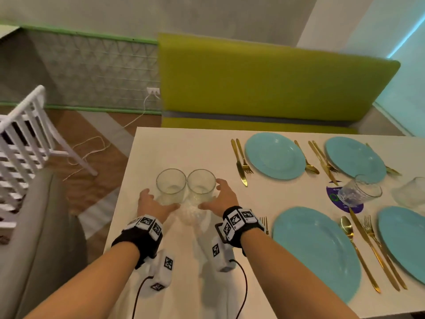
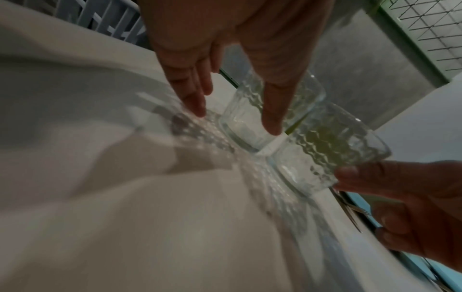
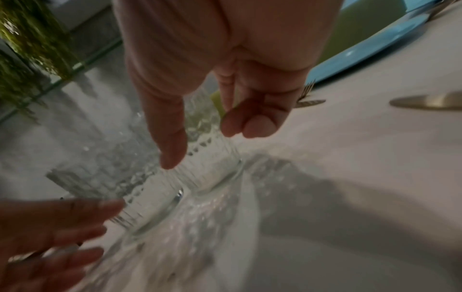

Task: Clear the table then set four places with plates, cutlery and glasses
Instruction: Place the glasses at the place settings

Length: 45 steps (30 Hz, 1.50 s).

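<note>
Two clear textured glasses stand side by side, touching, on the left part of the white table (image 1: pixel 184 143). My left hand (image 1: pixel 161 199) cups the left glass (image 1: pixel 171 185) with its fingers to the glass's left and its thumb near the base; in the left wrist view the fingers (image 2: pixel 195 98) are straight and off the left glass (image 2: pixel 240 122). My right hand (image 1: pixel 209 194) is spread round the right glass (image 1: pixel 201 185), whose body (image 3: pixel 210 158) lies between thumb and loosely bent fingers. Four turquoise plates, such as the near one (image 1: pixel 315 249), lie with gold cutlery (image 1: pixel 241 162) beside them.
Two more glasses (image 1: pixel 361 192) (image 1: pixel 411 192) stand at the right, one over a purple round mat (image 1: pixel 355 208). A yellow-green bench (image 1: pixel 264 84) runs behind the table. A white chair (image 1: pixel 23 134) and a grey seat (image 1: pixel 34 226) are on the left.
</note>
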### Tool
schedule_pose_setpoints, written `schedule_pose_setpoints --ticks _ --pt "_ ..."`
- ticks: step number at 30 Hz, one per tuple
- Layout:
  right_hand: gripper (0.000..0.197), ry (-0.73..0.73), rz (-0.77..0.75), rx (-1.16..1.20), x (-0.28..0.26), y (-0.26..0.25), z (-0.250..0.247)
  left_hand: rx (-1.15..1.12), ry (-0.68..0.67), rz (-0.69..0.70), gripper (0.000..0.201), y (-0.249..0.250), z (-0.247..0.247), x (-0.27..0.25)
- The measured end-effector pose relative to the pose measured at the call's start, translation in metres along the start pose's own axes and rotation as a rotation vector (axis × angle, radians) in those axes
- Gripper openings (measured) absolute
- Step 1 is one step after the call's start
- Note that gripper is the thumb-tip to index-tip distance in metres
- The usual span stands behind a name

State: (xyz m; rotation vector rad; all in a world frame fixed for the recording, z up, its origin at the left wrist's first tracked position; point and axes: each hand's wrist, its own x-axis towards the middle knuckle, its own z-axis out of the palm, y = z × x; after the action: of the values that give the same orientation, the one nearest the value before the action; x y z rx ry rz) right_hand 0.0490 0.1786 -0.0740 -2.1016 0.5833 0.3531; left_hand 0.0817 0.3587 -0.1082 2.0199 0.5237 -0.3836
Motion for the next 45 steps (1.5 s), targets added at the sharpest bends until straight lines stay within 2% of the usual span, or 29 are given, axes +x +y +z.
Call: schedule_pose_setpoints --ticks 5,9,15,18,23,28,32,38,45 --pt "0.095 0.027 -0.044 0.035 0.011 -0.001 0.011 0.013 -0.047 0.164 0.114 0.005 0.005 0.014" --pt "0.092 0.053 -0.064 0.075 0.018 -0.001 0.016 -0.009 -0.048 0.208 0.112 0.008 0.01 0.018" --pt "0.08 0.073 -0.089 0.089 0.021 0.002 0.012 -0.006 0.029 0.248 0.085 0.011 0.018 0.016" --pt "0.079 0.096 -0.086 0.101 0.019 0.007 -0.014 -0.001 0.026 0.283 0.084 0.024 0.026 0.01" --pt "0.079 0.266 -0.035 0.139 0.02 0.03 -0.091 -0.013 -0.072 0.346 0.084 0.063 0.065 -0.009" --pt "0.079 0.44 0.121 0.154 0.017 0.084 -0.17 0.018 -0.215 0.395 0.087 0.095 0.117 -0.044" --pt "0.08 0.544 0.247 0.128 0.013 0.13 -0.21 0.069 -0.281 0.394 0.089 0.106 0.155 -0.064" --pt "0.083 0.589 0.347 0.114 0.017 0.168 -0.236 0.15 -0.317 0.403 0.091 0.113 0.193 -0.079" --pt "0.082 0.614 0.364 0.162 0.023 0.184 -0.237 0.14 -0.333 0.373 0.091 0.113 0.211 -0.082"
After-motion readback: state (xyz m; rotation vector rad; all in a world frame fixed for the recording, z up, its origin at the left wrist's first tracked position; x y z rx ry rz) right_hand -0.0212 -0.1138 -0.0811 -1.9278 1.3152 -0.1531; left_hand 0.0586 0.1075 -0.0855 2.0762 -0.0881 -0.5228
